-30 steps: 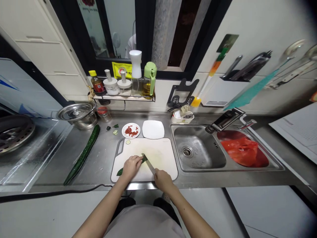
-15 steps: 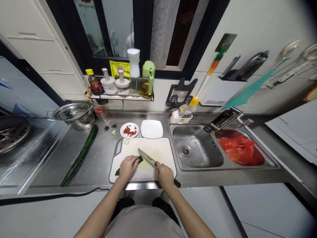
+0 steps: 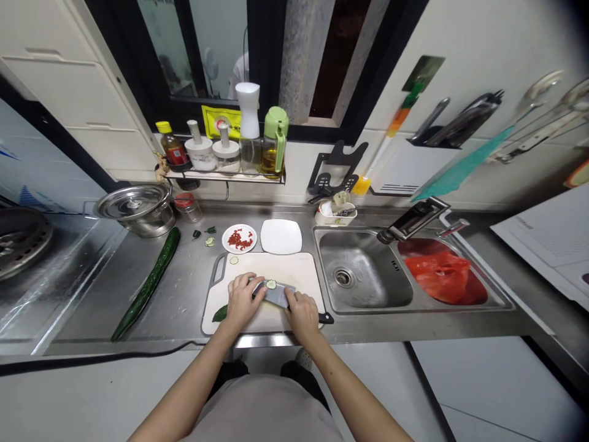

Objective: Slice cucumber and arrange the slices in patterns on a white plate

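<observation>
The right hand grips the knife, broad blade showing, a pale green slice on it. The left hand has bent fingers at the blade's other end; whether they hold anything cannot be told. Beside that hand, a cut cucumber piece lies on the cutting board. Left of the board, a long cucumber rests on the steel surface. Just beyond the board sit a round plate of red bits and a squarish white plate.
</observation>
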`<state>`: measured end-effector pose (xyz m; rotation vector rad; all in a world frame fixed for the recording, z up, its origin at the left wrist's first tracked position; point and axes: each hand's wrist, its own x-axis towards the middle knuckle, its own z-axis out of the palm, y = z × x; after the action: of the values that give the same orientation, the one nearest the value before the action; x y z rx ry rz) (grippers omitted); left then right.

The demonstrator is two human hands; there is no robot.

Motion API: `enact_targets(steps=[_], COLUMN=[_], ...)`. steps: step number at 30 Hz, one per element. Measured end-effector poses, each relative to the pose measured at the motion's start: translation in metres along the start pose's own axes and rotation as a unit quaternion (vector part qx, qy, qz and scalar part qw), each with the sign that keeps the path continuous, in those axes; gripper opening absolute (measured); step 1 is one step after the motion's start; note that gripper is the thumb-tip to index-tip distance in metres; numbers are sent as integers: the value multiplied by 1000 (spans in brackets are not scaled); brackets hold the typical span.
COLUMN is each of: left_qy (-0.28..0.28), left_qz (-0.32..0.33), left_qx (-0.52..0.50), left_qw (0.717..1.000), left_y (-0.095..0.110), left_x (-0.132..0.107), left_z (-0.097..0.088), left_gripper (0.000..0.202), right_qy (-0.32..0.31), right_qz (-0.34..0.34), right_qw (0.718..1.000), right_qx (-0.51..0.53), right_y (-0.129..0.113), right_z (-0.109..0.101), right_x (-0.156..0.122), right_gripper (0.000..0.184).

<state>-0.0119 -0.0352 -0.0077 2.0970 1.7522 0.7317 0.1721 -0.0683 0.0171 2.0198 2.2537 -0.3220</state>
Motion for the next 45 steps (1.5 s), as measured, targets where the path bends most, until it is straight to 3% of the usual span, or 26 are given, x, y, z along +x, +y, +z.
enact_targets(steps=[8,15,19,26,33,45], left_qy=[-65,-75,-28,90,92,45], left_qz=[17,-21,-55,-243,-310,-329], left_qx=[-14,-83,-156,-264,-176,-51], left_qw=[998,994,986,929,930,942], left_y=[3,8,5,-39,-84,-94], left_x=[14,18,20,35,64,84], left_z=[2,3,8,17,19,27], left_gripper=[27,15,16,22,22,18], right_qy=[9,-9,-14,-3,11,7], right_qz=[-32,-19,0,45,77,84], right_qw=[999,1000,1000,999,997,996], right_qx=[-4,6,5,5,18,32], right_y=[-3,0,3,20,35,35], right_z=[-1,7,8,6,8,11], right_x=[-1,2,3,5,5,9], right_gripper=[45,49,49,45,43,39])
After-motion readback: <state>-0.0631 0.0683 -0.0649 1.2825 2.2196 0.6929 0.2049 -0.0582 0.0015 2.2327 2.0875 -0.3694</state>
